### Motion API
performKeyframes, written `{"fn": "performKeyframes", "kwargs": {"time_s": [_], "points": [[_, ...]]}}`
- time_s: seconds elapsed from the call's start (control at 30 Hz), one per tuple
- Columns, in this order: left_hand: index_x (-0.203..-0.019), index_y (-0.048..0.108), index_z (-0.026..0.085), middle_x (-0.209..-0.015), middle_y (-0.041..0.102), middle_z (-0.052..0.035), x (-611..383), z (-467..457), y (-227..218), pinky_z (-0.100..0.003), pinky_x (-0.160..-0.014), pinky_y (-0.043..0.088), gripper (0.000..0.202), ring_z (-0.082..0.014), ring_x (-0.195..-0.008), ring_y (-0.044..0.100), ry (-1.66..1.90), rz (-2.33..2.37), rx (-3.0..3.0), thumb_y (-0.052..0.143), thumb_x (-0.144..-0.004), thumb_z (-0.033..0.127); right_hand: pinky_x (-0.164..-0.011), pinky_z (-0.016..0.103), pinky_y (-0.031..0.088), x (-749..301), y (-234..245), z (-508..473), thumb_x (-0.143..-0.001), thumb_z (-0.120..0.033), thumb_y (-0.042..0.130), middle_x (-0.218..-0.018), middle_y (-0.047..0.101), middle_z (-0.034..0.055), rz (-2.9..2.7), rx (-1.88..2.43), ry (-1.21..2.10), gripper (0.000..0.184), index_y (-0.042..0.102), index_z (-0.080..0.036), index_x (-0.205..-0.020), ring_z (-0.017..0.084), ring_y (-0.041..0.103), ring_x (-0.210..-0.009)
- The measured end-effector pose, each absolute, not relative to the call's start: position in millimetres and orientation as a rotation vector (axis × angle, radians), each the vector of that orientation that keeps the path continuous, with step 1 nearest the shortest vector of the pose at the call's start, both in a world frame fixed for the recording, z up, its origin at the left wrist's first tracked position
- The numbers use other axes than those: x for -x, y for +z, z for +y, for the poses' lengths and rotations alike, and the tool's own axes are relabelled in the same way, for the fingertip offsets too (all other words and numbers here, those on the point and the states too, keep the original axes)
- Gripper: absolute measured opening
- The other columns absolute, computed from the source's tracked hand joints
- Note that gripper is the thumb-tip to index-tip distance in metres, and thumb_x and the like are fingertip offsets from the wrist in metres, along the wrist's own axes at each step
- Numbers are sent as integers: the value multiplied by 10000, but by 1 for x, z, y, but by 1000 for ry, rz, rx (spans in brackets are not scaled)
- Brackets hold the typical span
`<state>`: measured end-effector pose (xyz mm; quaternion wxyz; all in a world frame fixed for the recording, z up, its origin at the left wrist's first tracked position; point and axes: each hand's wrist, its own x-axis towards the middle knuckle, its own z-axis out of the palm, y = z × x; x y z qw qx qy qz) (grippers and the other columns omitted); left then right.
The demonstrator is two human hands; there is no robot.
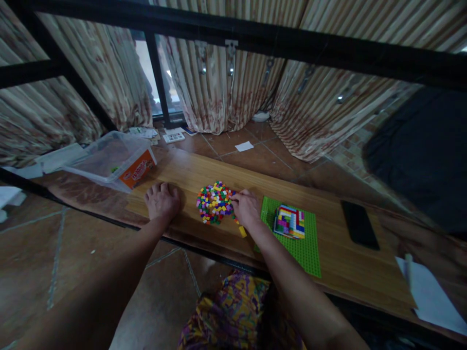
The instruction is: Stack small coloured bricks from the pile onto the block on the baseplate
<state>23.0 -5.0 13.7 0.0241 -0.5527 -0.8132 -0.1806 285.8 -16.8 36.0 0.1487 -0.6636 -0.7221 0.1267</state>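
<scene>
A loose pile of small multicoloured toy bricks (215,201) lies on the wooden tabletop (189,165). At the pile's right edge is my right hand (246,206), its thumb and fingers pinched together; whatever is between the fingertips is too small to make out. A yellow brick (242,232) lies just below this hand. My left hand (161,200) rests on the wood left of the pile, fingers apart and holding nothing. To the right, a green baseplate (310,248) bears a block built of colourful bricks (290,222), partly beside my right forearm.
A clear plastic box (109,158) with an orange label stands at the tabletop's left end. A black phone (359,224) lies on the right, with white paper (434,294) beyond it. A dark metal bar (255,36) crosses above, before striped curtains (215,92).
</scene>
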Motion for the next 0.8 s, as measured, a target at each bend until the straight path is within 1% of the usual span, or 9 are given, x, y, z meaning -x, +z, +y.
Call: {"fn": "performKeyframes", "kwargs": {"time_s": [0.13, 0.27, 0.43, 0.57, 0.67, 0.8], "points": [[-1271, 588, 152, -1344, 566, -178, -22, -5, 13, -499, -1077, 357, 498, -358, -1258, 468, -541, -2525, 1709, 389, -907, 426, -923, 315, 403, -288, 36, -17, -897, -256, 596, -1030, 656, 48, -2095, 1887, 347, 199, 789, -275, -941, 219, 559, -1042], [-1276, 585, 156, -1352, 560, -174, -22, -5, 13, -503, -1078, 354, 504, -361, -1262, 464, -532, -2539, 1707, 390, -904, 435, -932, 328, 415, -286, 38, -19, -884, -233, 592, -1035, 650, 69, -2118, 1873, 334, 201, 791, -255, -905, 226, 557, -1056], [-1264, 591, 153, -1354, 559, -177, -22, -5, 13, -507, -1080, 353, 498, -362, -1262, 464, -539, -2526, 1717, 389, -902, 428, -918, 304, 431, -283, 42, -15, -869, -193, 590, -1045, 662, 57, -2128, 1890, 403, 229, 798, -262, -933, 207, 593, -1028], [-1268, 589, 148, -1354, 555, -185, -22, -5, 13, -518, -1079, 353, 502, -364, -1262, 463, -574, -2519, 1720, 383, -904, 425, -880, 288, 446, -285, 45, -10, -828, -191, 652, -1041, 671, 47, -2156, 1867, 468, 213, 801, -279, -951, 197, 616, -987], [-1264, 588, 151, -1356, 552, -186, -22, -5, 13, -522, -1078, 352, 498, -366, -1266, 458, -568, -2526, 1730, 389, -901, 427, -867, 287, 447, -286, 47, -10, -812, -186, 669, -1022, 677, 45, -2146, 1885, 441, 222, 800, -285, -961, 200, 620, -987], [-1263, 588, 159, -1358, 552, -178, -22, -5, 13, -517, -1076, 353, 489, -363, -1267, 458, -540, -2537, 1717, 384, -905, 423, -869, 305, 444, -282, 49, -12, -848, -217, 628, -999, 684, 67, -2126, 1942, 370, 207, 802, -270, -949, 216, 622, -980]]}}
